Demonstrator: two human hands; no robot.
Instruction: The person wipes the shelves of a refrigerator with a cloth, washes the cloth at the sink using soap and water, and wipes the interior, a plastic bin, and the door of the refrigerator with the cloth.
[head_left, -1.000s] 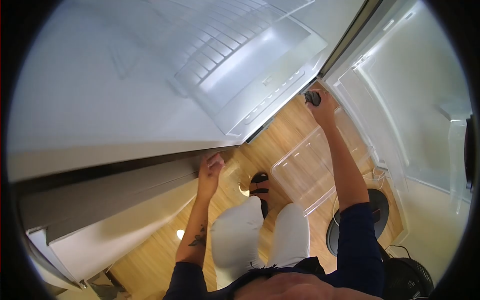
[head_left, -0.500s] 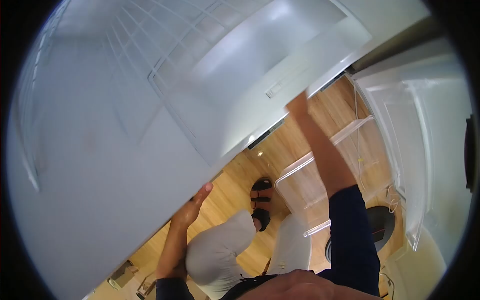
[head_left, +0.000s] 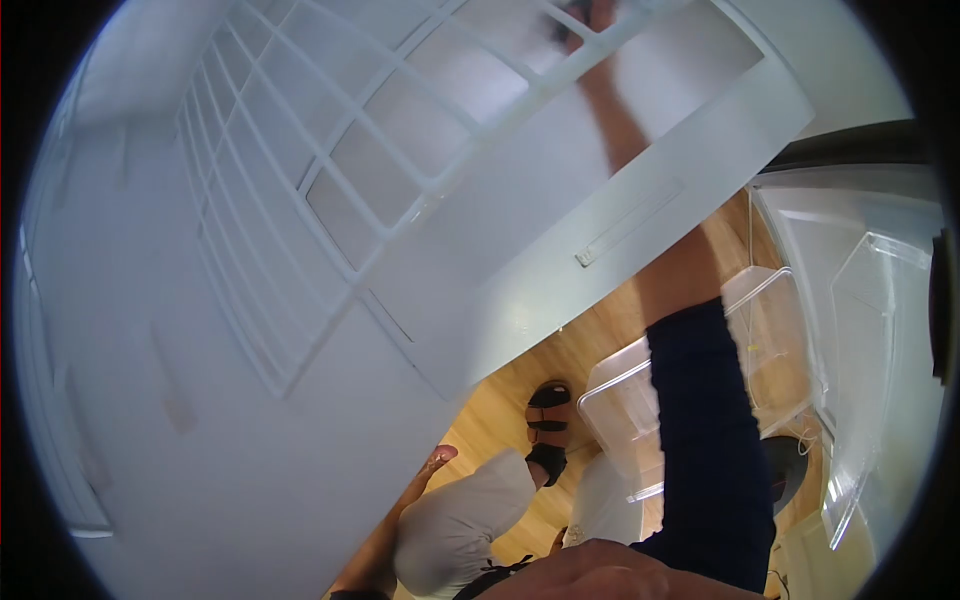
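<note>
My right hand (head_left: 598, 18) is inside the white refrigerator compartment, blurred and partly behind the wire shelf (head_left: 345, 190). A small dark thing (head_left: 562, 28) shows at its fingers; its kind is too smeared to tell. The forearm passes behind a white front panel (head_left: 640, 225) with a narrow slot in it. At the edge of the large white surface (head_left: 300, 480), the thumb side of my left hand (head_left: 438, 460) shows; its other fingers are hidden.
Clear plastic bins (head_left: 620, 400) stand on the wooden floor (head_left: 500, 425) near my sandalled foot (head_left: 548, 425). To the right is an open white door (head_left: 850, 210) with a clear bin (head_left: 865, 300) on it. A dark round object (head_left: 787, 470) lies behind my sleeve.
My right hand has gone from the front panel's edge deep into the compartment. The view has shifted, and the wire shelf now fills more of it. My left hand appears lower, more hidden by the white surface.
</note>
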